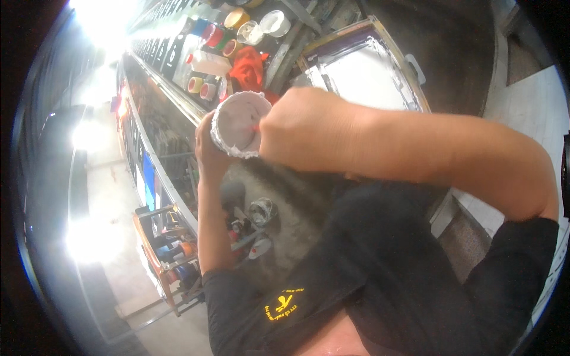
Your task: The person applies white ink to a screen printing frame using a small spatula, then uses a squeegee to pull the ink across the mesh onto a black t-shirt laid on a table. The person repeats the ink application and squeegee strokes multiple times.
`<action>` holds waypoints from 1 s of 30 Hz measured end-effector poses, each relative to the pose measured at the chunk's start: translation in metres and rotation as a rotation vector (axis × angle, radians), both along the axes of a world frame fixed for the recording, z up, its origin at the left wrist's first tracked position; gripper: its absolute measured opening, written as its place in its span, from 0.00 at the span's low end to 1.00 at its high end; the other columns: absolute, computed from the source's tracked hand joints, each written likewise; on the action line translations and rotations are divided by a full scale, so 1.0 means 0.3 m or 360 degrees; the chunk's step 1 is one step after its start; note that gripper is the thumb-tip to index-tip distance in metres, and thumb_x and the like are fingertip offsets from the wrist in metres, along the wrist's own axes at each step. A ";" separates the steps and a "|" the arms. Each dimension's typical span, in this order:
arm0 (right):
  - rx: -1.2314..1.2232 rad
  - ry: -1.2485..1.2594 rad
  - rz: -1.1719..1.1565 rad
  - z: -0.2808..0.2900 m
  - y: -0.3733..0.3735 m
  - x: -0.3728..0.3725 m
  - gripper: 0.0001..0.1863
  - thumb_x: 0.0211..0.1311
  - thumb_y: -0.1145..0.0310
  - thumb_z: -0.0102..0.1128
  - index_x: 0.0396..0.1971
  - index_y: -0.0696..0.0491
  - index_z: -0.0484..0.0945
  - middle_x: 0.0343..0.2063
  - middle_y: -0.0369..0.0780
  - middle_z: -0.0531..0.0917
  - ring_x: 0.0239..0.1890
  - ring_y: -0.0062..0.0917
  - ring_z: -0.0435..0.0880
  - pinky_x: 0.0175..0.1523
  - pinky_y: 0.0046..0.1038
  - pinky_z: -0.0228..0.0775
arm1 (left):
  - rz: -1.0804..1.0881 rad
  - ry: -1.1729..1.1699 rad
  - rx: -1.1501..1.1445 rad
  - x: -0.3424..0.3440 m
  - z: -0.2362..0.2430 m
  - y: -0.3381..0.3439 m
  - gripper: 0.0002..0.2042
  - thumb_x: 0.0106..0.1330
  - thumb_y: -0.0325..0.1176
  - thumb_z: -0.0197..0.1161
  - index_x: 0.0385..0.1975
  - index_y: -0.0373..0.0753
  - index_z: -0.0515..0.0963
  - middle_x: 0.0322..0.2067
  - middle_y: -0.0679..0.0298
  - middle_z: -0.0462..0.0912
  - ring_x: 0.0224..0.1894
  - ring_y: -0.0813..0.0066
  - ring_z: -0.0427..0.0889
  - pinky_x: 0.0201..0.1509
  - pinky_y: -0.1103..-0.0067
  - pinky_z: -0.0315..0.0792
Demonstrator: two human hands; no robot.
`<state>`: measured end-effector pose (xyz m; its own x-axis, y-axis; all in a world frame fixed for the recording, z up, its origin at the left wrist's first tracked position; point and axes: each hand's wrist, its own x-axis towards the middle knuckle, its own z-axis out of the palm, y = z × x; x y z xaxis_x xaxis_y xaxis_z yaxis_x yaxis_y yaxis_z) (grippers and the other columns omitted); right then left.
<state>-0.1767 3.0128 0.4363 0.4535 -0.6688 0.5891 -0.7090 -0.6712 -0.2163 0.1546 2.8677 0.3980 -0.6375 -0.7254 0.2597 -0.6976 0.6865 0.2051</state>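
A round white tub (237,126) is tilted so that I see into it; its rim is thick with ragged white paste and its inside is coated white. Around its left side wraps my left hand (209,142), fingers partly hidden behind the tub. My right hand (306,127) is a closed fist at the tub's right rim, back of the hand toward me. A small red spot (256,127) shows beside its fingers, inside the tub's opening; whatever the fist grips is otherwise hidden.
Beyond the tub, a bench carries a red cloth (248,70), a white bottle with a red cap (208,62), tape rolls (195,85) and plastic tubs (274,24). A framed screen (424,101) smeared white lies at upper right. A wheeled rack (155,252) stands lower left.
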 end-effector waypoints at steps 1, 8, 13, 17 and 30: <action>-0.0135 -0.0058 0.0009 0.004 0.003 0.016 0.05 0.53 0.70 0.68 0.26 0.54 0.89 0.24 0.43 0.89 0.30 0.35 0.93 0.36 0.35 0.86 | -0.0034 -0.0014 0.0013 0.016 -0.010 0.000 0.54 0.34 0.39 0.92 0.70 0.41 0.72 0.65 0.53 0.79 0.67 0.51 0.79 0.71 0.59 0.74; -0.0072 0.0161 -0.0279 -0.084 -0.106 -0.076 0.07 0.67 0.69 0.64 0.36 0.55 0.89 0.29 0.44 0.87 0.38 0.31 0.91 0.43 0.36 0.83 | -0.0052 -0.0161 -0.0016 -0.066 0.075 0.011 0.55 0.32 0.36 0.91 0.70 0.39 0.73 0.64 0.52 0.80 0.66 0.50 0.79 0.71 0.60 0.75; 0.1099 -0.0722 -0.0047 -0.204 -0.108 -0.045 0.11 0.75 0.69 0.61 0.48 0.58 0.87 0.30 0.54 0.86 0.38 0.33 0.92 0.40 0.40 0.83 | -0.0435 -0.0175 -0.0790 -0.119 0.162 -0.099 0.50 0.41 0.45 0.90 0.67 0.34 0.73 0.64 0.52 0.80 0.65 0.47 0.79 0.70 0.57 0.75; 0.1670 -0.1283 0.0206 -0.171 -0.110 -0.071 0.14 0.80 0.63 0.59 0.37 0.57 0.86 0.26 0.40 0.87 0.22 0.26 0.84 0.28 0.31 0.77 | -0.0453 -0.0220 -0.1004 -0.097 0.097 -0.140 0.45 0.50 0.35 0.87 0.70 0.36 0.70 0.66 0.49 0.78 0.68 0.47 0.77 0.76 0.56 0.69; -0.0234 0.0114 -0.0215 0.063 -0.101 -0.105 0.07 0.63 0.68 0.65 0.34 0.56 0.85 0.29 0.44 0.87 0.35 0.37 0.90 0.40 0.37 0.83 | -0.0061 -0.0101 0.0077 -0.107 0.109 -0.031 0.56 0.32 0.37 0.92 0.71 0.39 0.71 0.64 0.52 0.81 0.65 0.50 0.81 0.69 0.60 0.77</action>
<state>-0.2080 2.9824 0.4551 0.4098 -0.6356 0.6543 -0.8047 -0.5897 -0.0688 0.1223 2.8584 0.4306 -0.6791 -0.7108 0.1833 -0.6837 0.7033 0.1948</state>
